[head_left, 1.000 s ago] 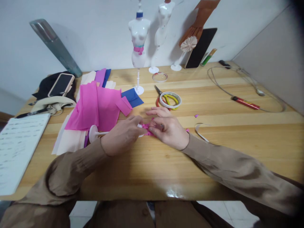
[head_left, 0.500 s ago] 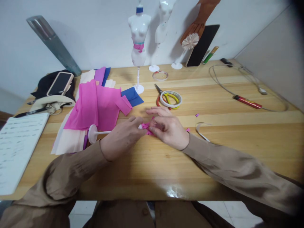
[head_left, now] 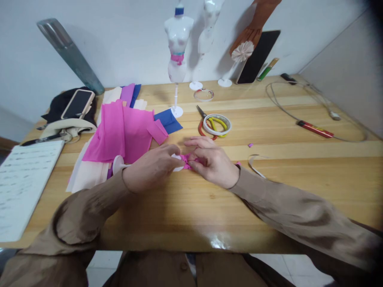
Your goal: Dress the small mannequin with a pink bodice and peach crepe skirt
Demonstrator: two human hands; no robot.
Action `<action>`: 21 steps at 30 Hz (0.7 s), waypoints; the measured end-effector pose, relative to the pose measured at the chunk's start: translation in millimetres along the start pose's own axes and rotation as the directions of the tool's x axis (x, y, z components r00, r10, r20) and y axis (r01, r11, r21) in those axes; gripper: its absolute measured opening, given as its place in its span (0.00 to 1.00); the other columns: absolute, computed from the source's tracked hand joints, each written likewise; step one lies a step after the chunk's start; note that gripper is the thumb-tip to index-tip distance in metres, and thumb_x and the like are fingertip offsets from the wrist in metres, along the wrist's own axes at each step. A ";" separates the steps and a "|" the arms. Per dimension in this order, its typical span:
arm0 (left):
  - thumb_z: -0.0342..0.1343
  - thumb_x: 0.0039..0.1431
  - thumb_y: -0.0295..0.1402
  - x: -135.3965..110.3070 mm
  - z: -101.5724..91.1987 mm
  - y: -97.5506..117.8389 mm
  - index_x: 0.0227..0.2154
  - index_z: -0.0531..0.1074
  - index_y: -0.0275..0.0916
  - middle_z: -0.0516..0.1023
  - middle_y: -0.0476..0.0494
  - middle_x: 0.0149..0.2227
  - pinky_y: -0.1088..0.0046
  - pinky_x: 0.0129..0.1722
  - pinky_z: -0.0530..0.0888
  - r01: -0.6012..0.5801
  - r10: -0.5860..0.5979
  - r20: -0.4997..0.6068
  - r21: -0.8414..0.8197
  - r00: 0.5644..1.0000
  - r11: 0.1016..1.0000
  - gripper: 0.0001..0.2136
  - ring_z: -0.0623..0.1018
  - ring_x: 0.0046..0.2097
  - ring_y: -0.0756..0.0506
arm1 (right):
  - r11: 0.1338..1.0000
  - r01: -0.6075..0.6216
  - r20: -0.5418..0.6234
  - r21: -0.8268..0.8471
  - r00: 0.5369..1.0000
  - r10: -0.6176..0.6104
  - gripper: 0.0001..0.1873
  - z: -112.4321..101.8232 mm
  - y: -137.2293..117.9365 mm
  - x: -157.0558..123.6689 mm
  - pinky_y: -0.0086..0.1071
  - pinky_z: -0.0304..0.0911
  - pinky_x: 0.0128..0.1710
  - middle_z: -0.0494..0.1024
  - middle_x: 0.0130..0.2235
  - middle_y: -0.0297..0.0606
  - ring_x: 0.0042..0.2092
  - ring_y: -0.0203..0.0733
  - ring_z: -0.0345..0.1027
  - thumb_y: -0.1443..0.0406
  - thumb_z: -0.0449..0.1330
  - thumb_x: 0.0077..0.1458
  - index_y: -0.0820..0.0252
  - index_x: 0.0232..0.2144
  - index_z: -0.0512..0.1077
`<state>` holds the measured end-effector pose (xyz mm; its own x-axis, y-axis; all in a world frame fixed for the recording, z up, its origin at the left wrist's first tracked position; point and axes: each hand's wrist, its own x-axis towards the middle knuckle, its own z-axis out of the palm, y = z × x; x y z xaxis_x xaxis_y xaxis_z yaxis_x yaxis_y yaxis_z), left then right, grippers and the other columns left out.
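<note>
My left hand (head_left: 152, 169) is closed over a small white mannequin (head_left: 178, 163) that lies on its side on the wooden table (head_left: 191, 207); its round base (head_left: 117, 163) sticks out to the left. My right hand (head_left: 211, 161) pinches a scrap of pink paper (head_left: 188, 160) against the mannequin's body. Both hands meet at the middle of the table, and most of the mannequin is hidden under my fingers.
Pink, cream, purple and blue sheets (head_left: 125, 131) lie left of my hands. Scissors with a tape roll (head_left: 217, 124) sit just behind. Upright mannequins (head_left: 178, 52), a phone (head_left: 78, 103), a printed page (head_left: 20, 183), a cable and a red pen (head_left: 315, 129) are around.
My left hand has slid slightly right and closed further over the mannequin. My right fingers have shifted on the pink paper. The view has moved a little.
</note>
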<state>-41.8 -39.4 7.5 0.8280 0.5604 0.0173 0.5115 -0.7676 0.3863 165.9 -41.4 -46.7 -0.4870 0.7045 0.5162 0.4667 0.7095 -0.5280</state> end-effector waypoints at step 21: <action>0.53 0.60 0.30 19.5 21.3 13.3 0.33 0.72 0.37 0.75 0.44 0.41 0.67 0.43 0.72 0.263 -0.244 -0.143 0.129 0.959 0.956 0.05 0.74 0.45 0.43 | 0.999 0.005 0.030 0.047 1.000 -0.006 0.03 -1.8 7.0 -0.3 0.51 0.63 0.51 0.75 0.47 0.50 0.52 0.52 0.68 0.67 0.61 0.51 0.60 0.26 0.73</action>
<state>-14.0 -45.4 -6.6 0.6364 0.7695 0.0542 0.7363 -0.6269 0.2547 170.6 -36.6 -49.4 -0.5116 0.6995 0.4990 0.4296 0.7112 -0.5565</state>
